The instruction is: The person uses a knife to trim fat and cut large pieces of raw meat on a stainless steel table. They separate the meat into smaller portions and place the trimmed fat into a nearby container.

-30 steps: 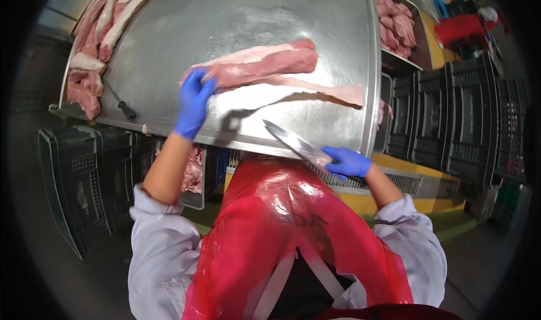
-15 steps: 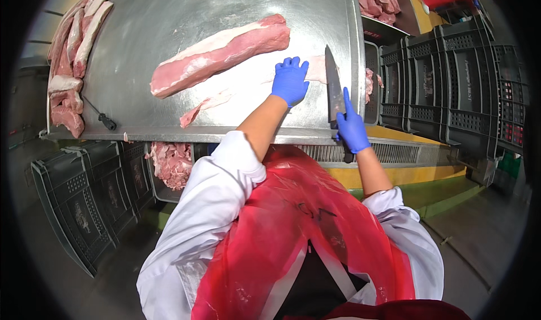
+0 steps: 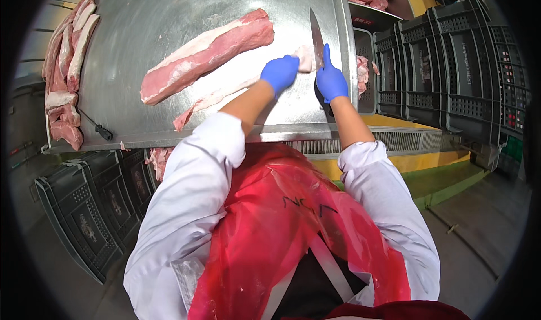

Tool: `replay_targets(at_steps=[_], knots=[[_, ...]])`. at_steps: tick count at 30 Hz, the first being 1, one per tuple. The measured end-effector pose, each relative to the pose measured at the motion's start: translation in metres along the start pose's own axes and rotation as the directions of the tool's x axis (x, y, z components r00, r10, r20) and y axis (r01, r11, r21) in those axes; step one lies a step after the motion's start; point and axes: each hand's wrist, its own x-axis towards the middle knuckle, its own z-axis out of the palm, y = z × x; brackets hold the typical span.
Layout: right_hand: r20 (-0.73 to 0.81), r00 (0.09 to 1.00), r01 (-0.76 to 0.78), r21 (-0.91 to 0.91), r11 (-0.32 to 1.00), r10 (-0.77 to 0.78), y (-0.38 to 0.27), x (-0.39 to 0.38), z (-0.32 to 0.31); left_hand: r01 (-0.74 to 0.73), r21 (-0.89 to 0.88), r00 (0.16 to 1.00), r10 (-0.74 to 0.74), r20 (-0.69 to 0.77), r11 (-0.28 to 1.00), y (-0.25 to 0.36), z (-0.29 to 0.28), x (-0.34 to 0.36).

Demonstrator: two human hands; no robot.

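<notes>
Blue-gloved left hand (image 3: 280, 73) reaches across to the steel table's (image 3: 141, 16) right edge, fingers clenched on a pale meat trimming (image 3: 306, 58). Right hand (image 3: 330, 79) grasps the knife (image 3: 316, 37) — blade upright, just beside the trimming. Vs. 0.5 s ago: both hands sit closer together; the long pork loin (image 3: 205, 54) stays mid-table.

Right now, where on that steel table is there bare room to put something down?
The far middle of the steel table, between the stacked meat strips and the long loin, is bare. So is the near edge below the thin trimmed strip. It is crowded at the right, around both hands, the knife and the small scrap.
</notes>
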Motion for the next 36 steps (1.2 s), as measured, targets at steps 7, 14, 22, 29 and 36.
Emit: replay_targets(at_steps=[7,14,22,29,36], knots=[[0.045,0.988,0.146,0.043,0.988,-0.148,0.001,-0.065,0.026,0.123,-0.011,0.992,-0.122,0.036,0.992,-0.010,-0.092,0.059],[0.087,0.978,0.188,0.041,0.981,-0.191,0.026,-0.070,0.023,-0.344,-0.285,0.671,0.022,-0.741,0.894,-0.068,-0.229,0.075],[0.073,0.981,0.161,0.190,0.969,-0.177,0.047,-0.091,-0.010,-0.414,-0.828,0.838,-0.198,-0.509,0.378,-0.057,-0.277,-0.146],[0.130,0.937,0.290,0.229,0.929,-0.325,0.023,-0.120,-0.028,0.384,-0.124,0.806,-0.398,-0.437,0.915,-0.141,-0.069,-0.288],[0.270,0.870,0.415,0.052,0.908,-0.413,-0.006,-0.109,-0.017,0.354,-0.042,0.910,-0.354,-0.216,0.934,-0.055,-0.032,-0.129]])
